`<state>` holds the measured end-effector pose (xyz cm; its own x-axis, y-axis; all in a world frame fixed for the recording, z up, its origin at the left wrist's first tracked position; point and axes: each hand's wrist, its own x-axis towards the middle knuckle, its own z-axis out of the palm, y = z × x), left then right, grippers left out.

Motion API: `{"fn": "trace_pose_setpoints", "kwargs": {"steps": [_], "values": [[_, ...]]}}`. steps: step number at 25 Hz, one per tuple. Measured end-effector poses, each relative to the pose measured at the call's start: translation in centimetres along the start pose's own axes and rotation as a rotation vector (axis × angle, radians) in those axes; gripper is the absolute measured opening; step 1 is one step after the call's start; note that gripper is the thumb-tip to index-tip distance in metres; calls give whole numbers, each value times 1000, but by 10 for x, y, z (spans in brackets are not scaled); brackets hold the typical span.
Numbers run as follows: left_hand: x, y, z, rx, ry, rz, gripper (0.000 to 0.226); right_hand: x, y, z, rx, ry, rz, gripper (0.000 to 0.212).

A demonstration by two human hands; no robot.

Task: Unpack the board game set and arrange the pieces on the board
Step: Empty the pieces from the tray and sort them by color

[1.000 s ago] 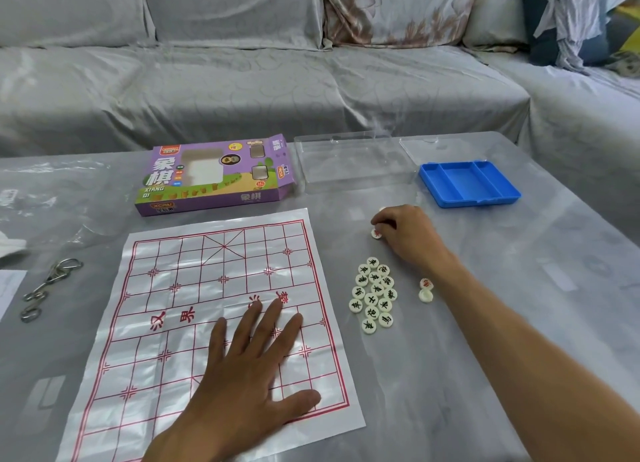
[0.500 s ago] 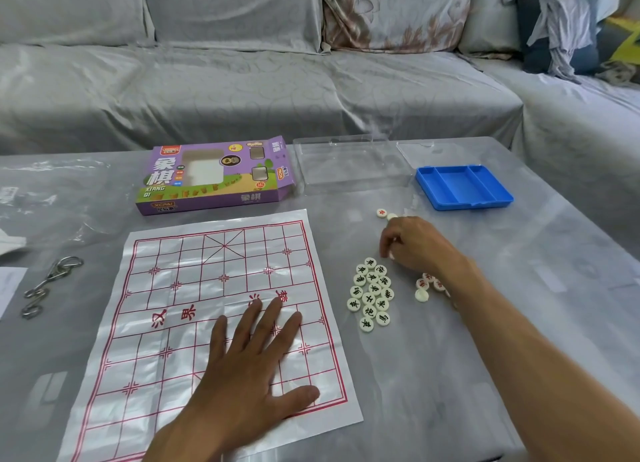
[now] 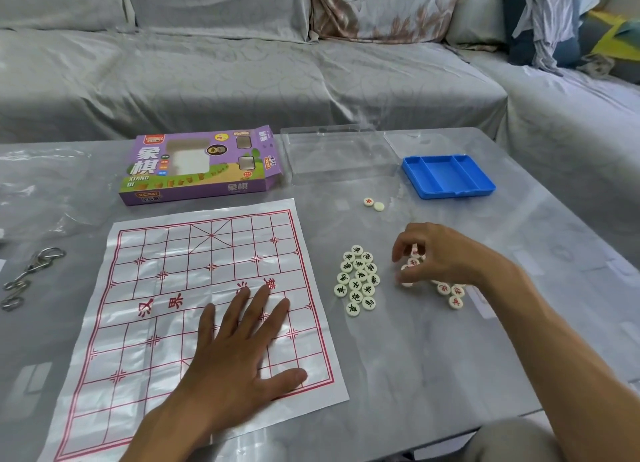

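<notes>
A white plastic board sheet [image 3: 166, 288] with a red grid lies flat on the grey table. My left hand [image 3: 242, 351] presses flat on its near right part, fingers spread. Right of the sheet sits a tight cluster of cream discs with black characters [image 3: 358, 280]. My right hand [image 3: 446, 254] hovers over a loose group of red-character discs [image 3: 450, 293], its fingers curled around a few of them. Two more discs [image 3: 373, 203] lie apart, farther back.
The purple game box [image 3: 201, 165] lies behind the sheet. A clear plastic lid [image 3: 336, 153] and a blue tray [image 3: 446, 176] stand at the back right. Metal ring puzzles [image 3: 29, 274] lie at the left. A grey sofa runs behind the table.
My right hand has pulled back from the far discs toward me, bringing red pieces to the group beside the black cluster. The left hand has stayed on the sheet.
</notes>
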<state>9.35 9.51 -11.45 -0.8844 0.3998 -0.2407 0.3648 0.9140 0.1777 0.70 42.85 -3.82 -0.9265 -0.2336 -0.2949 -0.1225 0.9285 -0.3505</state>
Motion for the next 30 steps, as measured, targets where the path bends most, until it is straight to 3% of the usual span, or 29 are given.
{"fn": "trace_pose_setpoints", "kwargs": {"steps": [6,10,14,20,25,28,30], "values": [[-1,0,0,-45,9,-7,99,-3,1,23,-120,23,61,13],[0,0,0,-28,5,-6,100,-7,9,18,-56,32,121,15],[0,-1,1,-42,16,-4,101,-7,13,17,-29,67,110,4],[-1,-1,1,-30,16,-5,99,-10,20,15,112,-19,204,12],[0,-1,1,-23,20,-4,99,-10,13,13,88,115,167,4],[0,-1,1,-31,20,0,99,-9,8,17,53,-6,124,6],[0,-1,1,-32,22,3,99,-9,11,17,13,-40,188,8]]}}
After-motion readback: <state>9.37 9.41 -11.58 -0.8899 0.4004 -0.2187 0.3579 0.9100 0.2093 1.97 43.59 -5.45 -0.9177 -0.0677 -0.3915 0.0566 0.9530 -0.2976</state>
